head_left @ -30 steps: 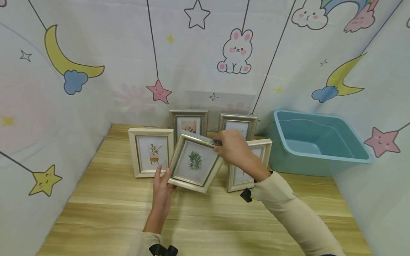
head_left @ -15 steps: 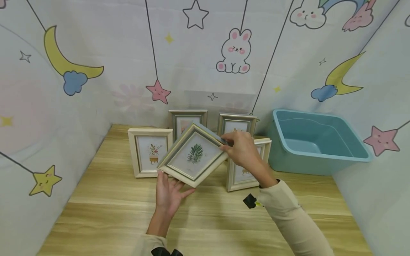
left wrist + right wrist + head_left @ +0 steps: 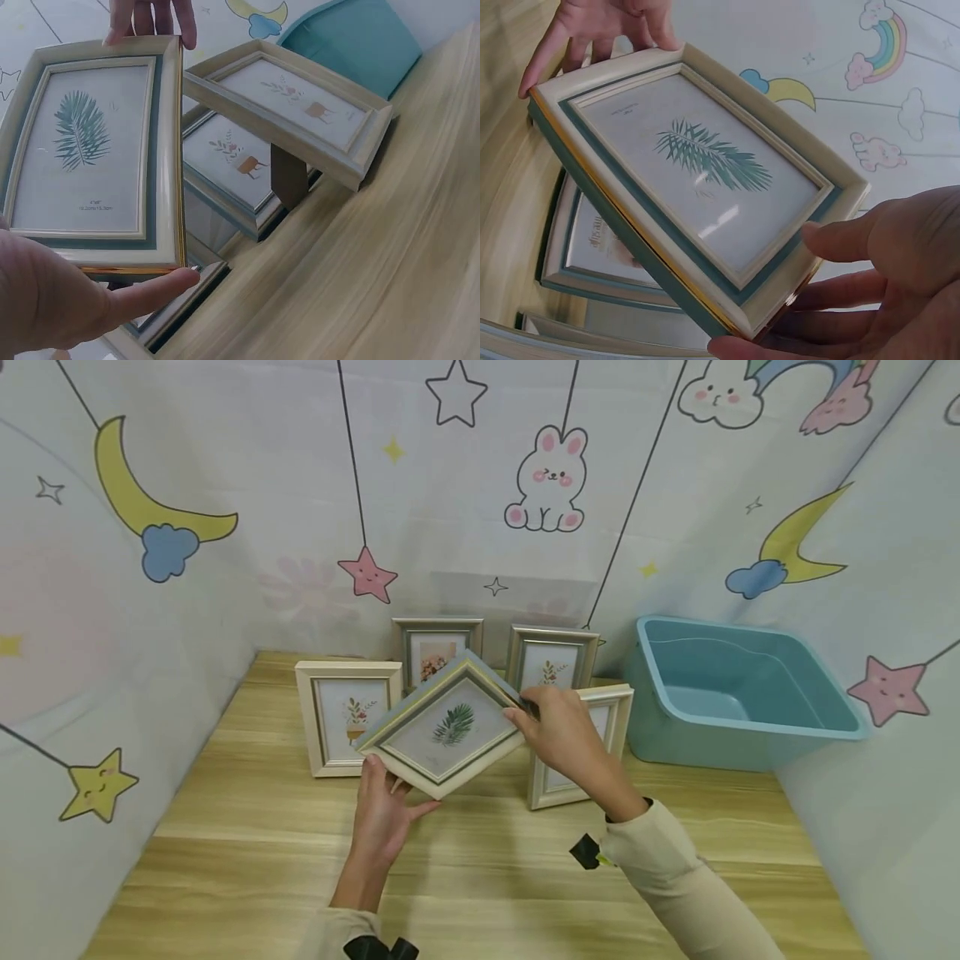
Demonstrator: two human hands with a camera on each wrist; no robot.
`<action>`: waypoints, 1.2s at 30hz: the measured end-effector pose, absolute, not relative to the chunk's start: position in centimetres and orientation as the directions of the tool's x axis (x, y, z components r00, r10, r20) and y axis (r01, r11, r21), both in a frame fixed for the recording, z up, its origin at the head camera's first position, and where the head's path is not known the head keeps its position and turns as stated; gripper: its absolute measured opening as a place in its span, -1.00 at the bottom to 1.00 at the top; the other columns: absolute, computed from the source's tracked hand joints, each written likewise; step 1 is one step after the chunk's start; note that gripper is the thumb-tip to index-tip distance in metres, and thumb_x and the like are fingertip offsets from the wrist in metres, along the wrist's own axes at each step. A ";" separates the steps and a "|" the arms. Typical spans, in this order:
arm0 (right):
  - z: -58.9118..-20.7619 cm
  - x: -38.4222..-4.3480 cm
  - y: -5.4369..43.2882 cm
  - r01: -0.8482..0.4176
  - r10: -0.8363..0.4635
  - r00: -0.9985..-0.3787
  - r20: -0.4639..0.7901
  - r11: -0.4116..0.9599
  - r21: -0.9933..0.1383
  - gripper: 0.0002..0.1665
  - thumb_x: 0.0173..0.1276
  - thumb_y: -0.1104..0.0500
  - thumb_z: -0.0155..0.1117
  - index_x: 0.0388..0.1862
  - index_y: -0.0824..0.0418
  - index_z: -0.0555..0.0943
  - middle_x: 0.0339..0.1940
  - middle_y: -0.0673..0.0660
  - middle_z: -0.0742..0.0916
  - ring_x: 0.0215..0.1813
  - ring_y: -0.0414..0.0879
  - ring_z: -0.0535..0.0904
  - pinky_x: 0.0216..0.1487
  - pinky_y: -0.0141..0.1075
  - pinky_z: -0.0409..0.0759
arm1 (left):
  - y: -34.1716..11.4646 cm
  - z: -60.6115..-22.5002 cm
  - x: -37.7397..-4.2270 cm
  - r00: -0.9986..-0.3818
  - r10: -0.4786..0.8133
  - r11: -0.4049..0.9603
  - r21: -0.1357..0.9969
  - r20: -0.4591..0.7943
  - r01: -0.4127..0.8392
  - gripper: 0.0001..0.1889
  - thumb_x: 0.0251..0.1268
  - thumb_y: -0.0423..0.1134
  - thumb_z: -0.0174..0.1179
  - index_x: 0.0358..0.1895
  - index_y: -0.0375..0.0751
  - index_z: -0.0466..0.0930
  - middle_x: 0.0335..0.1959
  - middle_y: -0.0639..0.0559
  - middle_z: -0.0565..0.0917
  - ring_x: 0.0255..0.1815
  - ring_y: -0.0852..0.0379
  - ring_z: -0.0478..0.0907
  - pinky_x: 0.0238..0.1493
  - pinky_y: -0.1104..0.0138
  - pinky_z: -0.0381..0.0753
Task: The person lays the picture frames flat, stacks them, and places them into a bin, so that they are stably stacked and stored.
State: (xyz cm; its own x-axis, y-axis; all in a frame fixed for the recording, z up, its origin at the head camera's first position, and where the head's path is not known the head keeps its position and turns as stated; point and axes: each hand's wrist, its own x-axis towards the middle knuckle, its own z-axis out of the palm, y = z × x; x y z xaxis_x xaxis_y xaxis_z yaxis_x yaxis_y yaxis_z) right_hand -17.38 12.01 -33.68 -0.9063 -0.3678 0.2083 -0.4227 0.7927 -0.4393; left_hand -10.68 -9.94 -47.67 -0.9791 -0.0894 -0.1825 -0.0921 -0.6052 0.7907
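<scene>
A cream and grey-green picture frame (image 3: 450,727) with a green leaf print is held up above the table, tilted and turned cornerwise. My right hand (image 3: 566,731) grips one end, thumb on the front and fingers behind, as the right wrist view shows. At the other end, my left hand (image 3: 384,814) holds the short side between outstretched thumb and a finger at its corners; its remaining fingers are partly hidden behind. Close around stand a cream frame (image 3: 306,718) at left, another cream frame (image 3: 622,727) at right and two champagne-coloured frames (image 3: 400,652) (image 3: 517,652) behind.
A blue plastic tub (image 3: 750,735) stands at the right rear of the wood-grain table (image 3: 247,860). Behind everything hangs a white cloth (image 3: 465,510) printed with moons, stars and a rabbit. In the left wrist view, a stand leg (image 3: 289,176) props one frame.
The held picture frame has turned further cornerwise and tipped flatter, its left corner moving left. My left hand has shifted from its lower left side to that corner, thumb now spread. My right hand keeps its grip.
</scene>
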 end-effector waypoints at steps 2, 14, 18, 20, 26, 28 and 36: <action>-33.9 -17.3 12.3 -0.401 -0.359 -0.916 0.181 0.787 -0.468 -0.70 0.43 0.05 0.30 -0.28 0.29 0.71 -0.53 0.13 0.67 -0.62 -0.14 0.42 -0.57 -0.33 0.35 | -10.0 -47.7 -10.6 -0.982 -0.093 -0.579 0.811 -0.166 -0.083 -0.37 0.49 0.30 -0.42 0.52 0.19 -0.04 0.51 -0.31 0.05 0.51 -0.36 0.05 0.18 -0.52 0.25; -34.5 -17.0 14.2 -0.314 -0.353 -0.934 0.061 0.726 -0.612 -0.52 0.53 -0.16 0.10 0.06 0.22 0.58 -0.42 0.13 0.62 -0.46 -0.08 0.43 -0.40 -0.22 0.41 | -10.1 -46.1 -9.9 -0.992 -0.077 -0.432 0.900 -0.101 -0.058 -0.14 0.52 0.23 -0.36 0.60 -0.10 -0.55 0.63 -0.29 -0.25 0.60 -0.42 -0.21 0.27 -0.46 0.22; -34.7 -17.0 14.8 -0.263 -0.324 -0.946 0.025 0.719 -0.643 -0.56 0.52 -0.18 0.11 -0.14 0.19 0.56 -0.50 0.06 0.53 -0.49 -0.11 0.36 -0.44 -0.27 0.34 | -10.0 -45.8 -9.9 -0.996 -0.056 -0.383 0.922 -0.072 -0.045 -0.16 0.57 0.17 -0.35 0.59 -0.16 -0.57 0.63 -0.31 -0.35 0.60 -0.47 -0.31 0.28 -0.47 0.21; -34.8 -16.9 15.1 -0.242 -0.317 -0.948 0.006 0.709 -0.662 -0.59 0.51 -0.18 0.12 -0.19 0.16 0.55 -0.51 0.03 0.53 -0.48 -0.11 0.37 -0.43 -0.27 0.36 | -9.9 -45.7 -9.9 -0.996 -0.055 -0.363 0.931 -0.066 -0.041 -0.19 0.60 0.12 -0.36 0.59 -0.21 -0.57 0.62 -0.32 -0.38 0.60 -0.46 -0.33 0.29 -0.45 0.21; -35.4 -16.6 16.3 -0.226 -0.332 -0.943 0.002 0.637 -0.737 -0.63 0.49 -0.12 0.19 -0.37 0.13 0.53 -0.56 0.03 0.50 -0.49 -0.10 0.37 -0.43 -0.25 0.36 | -10.0 -45.0 -9.9 -0.998 -0.050 -0.286 0.958 -0.027 -0.012 -0.23 0.65 0.01 -0.37 0.56 -0.29 -0.61 0.60 -0.26 -0.55 0.61 -0.36 -0.46 0.32 -0.40 0.24; -35.7 -16.4 16.6 -0.218 -0.329 -0.944 0.010 0.603 -0.768 -0.65 0.48 -0.07 0.22 -0.37 0.16 0.54 -0.54 0.04 0.50 -0.49 -0.10 0.39 -0.45 -0.26 0.39 | -10.2 -44.8 -9.9 -0.999 -0.037 -0.245 0.970 -0.011 -0.002 -0.23 0.66 0.01 -0.37 0.56 -0.34 -0.58 0.60 -0.30 -0.51 0.61 -0.38 -0.41 0.32 -0.37 0.27; -37.2 -14.9 17.6 -0.156 -0.249 -0.968 0.025 0.521 -0.839 -0.70 0.46 0.04 0.27 -0.16 0.29 0.64 -0.45 0.21 0.63 -0.41 -0.06 0.56 -0.34 -0.29 0.66 | -10.8 -43.7 -9.9 -0.999 0.024 -0.085 0.996 0.040 0.038 -0.28 0.66 -0.14 -0.21 0.58 -0.45 -0.36 0.59 -0.50 -0.18 0.61 -0.38 -0.13 0.34 -0.24 0.38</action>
